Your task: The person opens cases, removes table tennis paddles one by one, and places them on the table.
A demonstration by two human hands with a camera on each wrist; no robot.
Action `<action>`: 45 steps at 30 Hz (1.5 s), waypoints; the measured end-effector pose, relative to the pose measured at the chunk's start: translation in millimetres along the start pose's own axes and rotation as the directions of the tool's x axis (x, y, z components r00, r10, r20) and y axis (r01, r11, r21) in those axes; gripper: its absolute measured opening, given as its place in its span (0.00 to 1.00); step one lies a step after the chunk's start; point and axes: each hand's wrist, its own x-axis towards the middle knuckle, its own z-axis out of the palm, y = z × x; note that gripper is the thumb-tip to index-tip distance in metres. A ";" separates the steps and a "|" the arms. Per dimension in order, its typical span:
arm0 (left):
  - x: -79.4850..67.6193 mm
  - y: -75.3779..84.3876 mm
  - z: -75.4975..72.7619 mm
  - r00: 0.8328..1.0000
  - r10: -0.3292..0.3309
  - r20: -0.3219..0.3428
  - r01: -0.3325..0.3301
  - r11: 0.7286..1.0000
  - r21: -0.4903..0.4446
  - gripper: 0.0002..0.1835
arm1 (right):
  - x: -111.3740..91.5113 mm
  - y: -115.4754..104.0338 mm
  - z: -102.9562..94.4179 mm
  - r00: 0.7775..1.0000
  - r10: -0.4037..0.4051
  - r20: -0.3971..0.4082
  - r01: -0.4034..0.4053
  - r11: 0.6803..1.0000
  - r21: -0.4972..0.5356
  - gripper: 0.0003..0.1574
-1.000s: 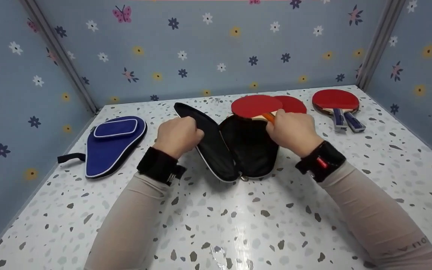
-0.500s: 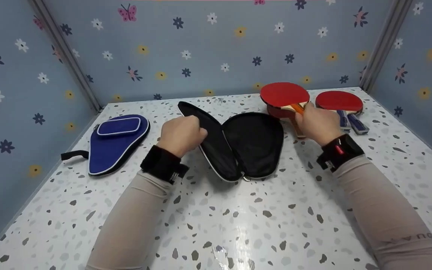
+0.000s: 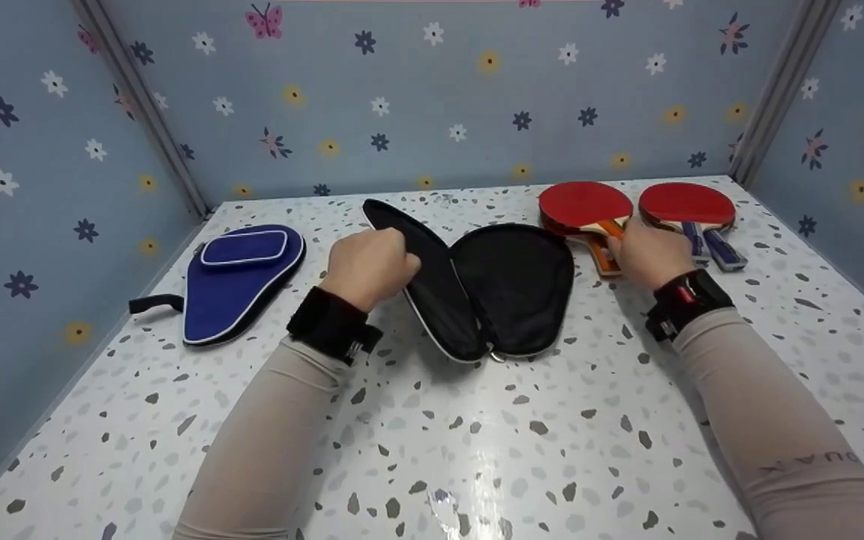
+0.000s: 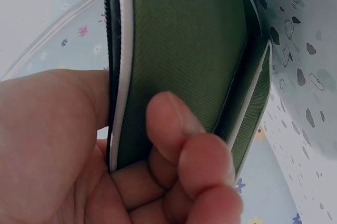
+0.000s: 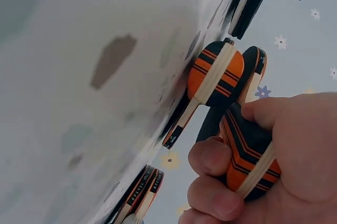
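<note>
An unzipped table tennis bat case [image 3: 514, 289], black inside and olive green outside with white piping, lies spread on the table. My left hand [image 3: 368, 268] grips the edge of its raised left flap, thumb on one side and curled fingers on the green fabric [image 4: 179, 50]. My right hand [image 3: 653, 253] holds a red table tennis bat [image 3: 583, 204] by its orange-and-black striped handle [image 5: 250, 150]. That bat overlaps a second orange-handled bat [image 3: 603, 257], whose blade is mostly hidden below it. Whether the two touch is unclear.
Right of these lie two overlapping red bats [image 3: 687, 202] with blue handles. A blue bat case [image 3: 233, 292] with a front pocket and black strap lies at the left. Flowered panels [image 3: 432, 97] stand along the back and both sides of the speckled table [image 3: 507, 450].
My right hand has carried the bat from above the case's right half rightward and down, over the other orange-handled bat. My left hand keeps its hold on the flap.
</note>
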 end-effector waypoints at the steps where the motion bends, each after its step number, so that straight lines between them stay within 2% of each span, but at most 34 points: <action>1: 0.2 0.0 -0.3 1.000 0.001 0.000 -0.001 1.000 0.002 0.20 | -0.1 0.3 -0.4 1.000 0.000 0.005 0.000 1.000 -0.004 0.34; 6: 1.2 0.2 -1.7 1.000 -0.006 -0.002 0.006 1.000 0.013 0.20 | -0.4 0.4 -3.3 0.998 0.004 0.056 -0.003 1.000 -0.012 0.32; 14: 2.4 -0.3 -2.4 1.000 -0.009 0.000 0.009 1.000 0.020 0.20 | 0.3 2.3 -2.2 0.984 0.053 0.168 -0.060 0.997 0.041 0.45; 23: 2.1 -1.0 -1.8 1.000 0.000 -0.014 0.000 1.000 0.019 0.20 | 2.0 3.4 -0.5 0.971 0.068 0.228 -0.083 0.995 0.059 0.43; 31: 2.2 -2.3 -3.4 1.000 -0.004 -0.004 0.004 1.000 0.012 0.18 | 1.2 2.3 -0.1 0.978 0.070 0.198 -0.080 0.996 0.046 0.38; 38: 3.2 -4.1 -5.5 0.999 -0.008 -0.042 0.007 0.999 -0.033 0.09 | -3.0 0.7 -1.4 0.990 0.069 0.122 -0.072 0.997 0.020 0.31; 41: 4.0 -1.8 -6.5 0.998 -0.007 -0.058 0.003 0.997 -0.071 0.12 | -4.3 0.8 -1.8 0.990 0.091 0.109 -0.092 0.996 0.005 0.33; 45: 4.8 11.0 -7.8 0.996 0.021 -0.089 -0.036 0.983 -0.180 0.19 | -6.4 -1.2 -4.6 0.988 0.123 0.088 -0.123 0.992 -0.004 0.41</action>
